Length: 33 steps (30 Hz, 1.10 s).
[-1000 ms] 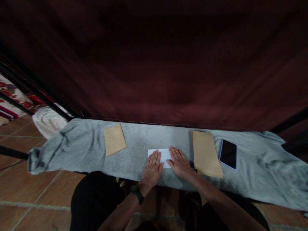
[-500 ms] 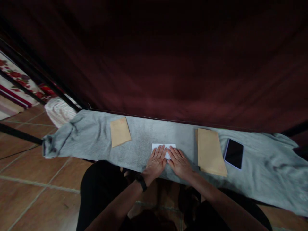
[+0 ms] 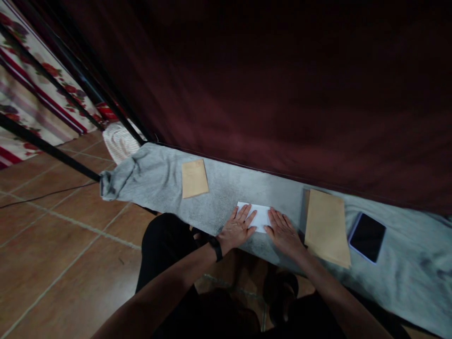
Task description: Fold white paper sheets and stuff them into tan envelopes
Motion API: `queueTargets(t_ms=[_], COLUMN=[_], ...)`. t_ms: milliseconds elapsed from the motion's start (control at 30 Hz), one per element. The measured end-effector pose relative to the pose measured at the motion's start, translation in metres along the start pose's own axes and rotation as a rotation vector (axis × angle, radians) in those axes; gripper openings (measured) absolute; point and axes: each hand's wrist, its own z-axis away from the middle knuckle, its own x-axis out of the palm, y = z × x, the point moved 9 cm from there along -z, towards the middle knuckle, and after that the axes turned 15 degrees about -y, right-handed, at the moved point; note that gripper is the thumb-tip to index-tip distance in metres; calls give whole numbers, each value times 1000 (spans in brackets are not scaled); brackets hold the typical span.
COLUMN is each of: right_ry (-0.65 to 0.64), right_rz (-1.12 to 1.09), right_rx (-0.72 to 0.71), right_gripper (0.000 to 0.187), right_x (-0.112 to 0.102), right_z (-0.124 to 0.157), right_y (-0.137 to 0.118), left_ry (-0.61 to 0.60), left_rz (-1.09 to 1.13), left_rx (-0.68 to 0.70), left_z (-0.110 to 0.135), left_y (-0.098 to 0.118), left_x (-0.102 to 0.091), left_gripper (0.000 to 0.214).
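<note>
A folded white sheet of paper (image 3: pixel 260 215) lies on the grey cloth (image 3: pixel 158 179) that covers a narrow bench. My left hand (image 3: pixel 238 228) rests flat on the paper's left end, fingers spread, with a black watch on the wrist. My right hand (image 3: pixel 283 233) lies flat at the paper's right end, fingers stretched out. Both hands press down and hold nothing.
A small brown envelope (image 3: pixel 194 177) lies to the left on the cloth. A stack of larger brown envelopes (image 3: pixel 327 226) sits right of my right hand, with a dark phone (image 3: pixel 367 234) beyond it. A dark red curtain (image 3: pixel 268 94) hangs behind. Tiled floor (image 3: pixel 60 235) is at left.
My hands have slid apart along the white paper, showing more of it between them. The camera has swung to the left and tilted.
</note>
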Motion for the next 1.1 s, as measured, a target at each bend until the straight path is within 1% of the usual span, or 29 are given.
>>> queueTargets(t_ms=[167,233,367,467,533,633,733,867,933,1000,1100], right_ry=[30,59,110,117,96,56,23,-17,-14,14,83], right_rz=[18,22,-2,-18,-17,-20,-36,-99,-155,-231,-446], right_rx=[1,-28,-118,-111,-78,-18,50,145,174,190,222], right_gripper=[59,57,57,61,62,62,60,51,50,50,49], right_x=[-5,-7,-4,0,2,0,-7,-17,-22,-26,-25], right_z=[8,14,29,31,26,14,0,-16,-21,-25,-29], right_y=[0,-9,-34,-42,-39,-26,-9,8,13,17,27], left_ry=[-14,-15,-8,6,15,35,49,45,46,42,24], left_rz=[-11,-18,-25,-33,-43,-66,-90,-107,-97,-75,-40], left_rx=[9,10,15,15,17,31,45,47,48,55,30], left_z=[0,0,1,2,1,1,1,0,-1,-4,-11], left_y=[1,2,2,2,1,-1,-1,2,7,16,31], left_x=[-1,-1,-2,-2,-2,-2,-4,-5,-4,-3,-2], left_gripper=[60,61,60,60,60,59,60,64,68,71,72])
